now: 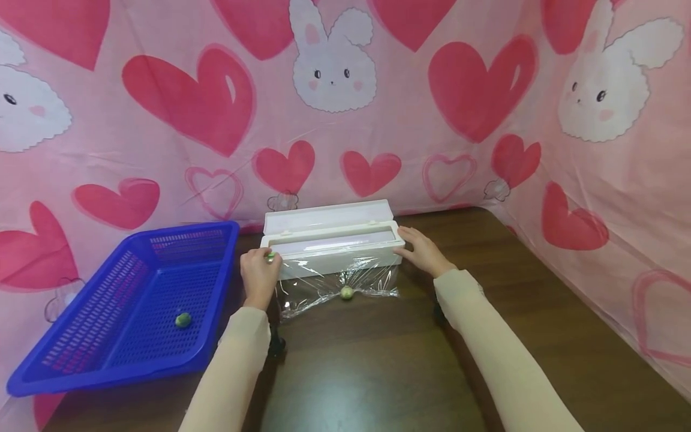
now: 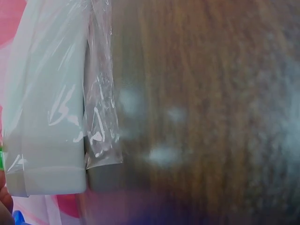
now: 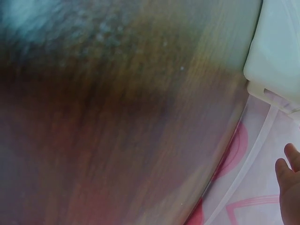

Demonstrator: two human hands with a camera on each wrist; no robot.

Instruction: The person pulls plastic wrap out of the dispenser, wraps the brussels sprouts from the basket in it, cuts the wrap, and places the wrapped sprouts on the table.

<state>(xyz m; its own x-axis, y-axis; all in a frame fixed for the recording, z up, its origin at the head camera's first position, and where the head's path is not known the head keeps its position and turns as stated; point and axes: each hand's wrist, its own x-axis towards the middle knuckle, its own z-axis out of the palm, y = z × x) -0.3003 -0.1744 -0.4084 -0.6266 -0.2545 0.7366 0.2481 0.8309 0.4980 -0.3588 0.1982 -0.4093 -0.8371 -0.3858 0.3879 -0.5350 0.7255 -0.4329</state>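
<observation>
A white cling-film dispenser (image 1: 340, 261) stands on the table with its lid (image 1: 329, 216) raised behind it. Clear cling film (image 1: 313, 291) hangs over its front onto the tabletop, gathered toward a Brussels sprout (image 1: 346, 293) at the film's near edge. At the dispenser's left end, my left hand (image 1: 260, 276) pinches a small green piece (image 1: 270, 257), probably the cutter slider. My right hand (image 1: 426, 253) is by the right end, thumb and fingers spread against it. Only some fingertips (image 3: 282, 168) show in the right wrist view.
To the left stands a blue plastic basket (image 1: 116, 378) with another Brussels sprout (image 1: 183, 320) inside. The dark wooden table (image 1: 367, 372) reaches toward me. A pink cloth (image 1: 394, 129) with hearts and rabbits hangs behind and along the right side.
</observation>
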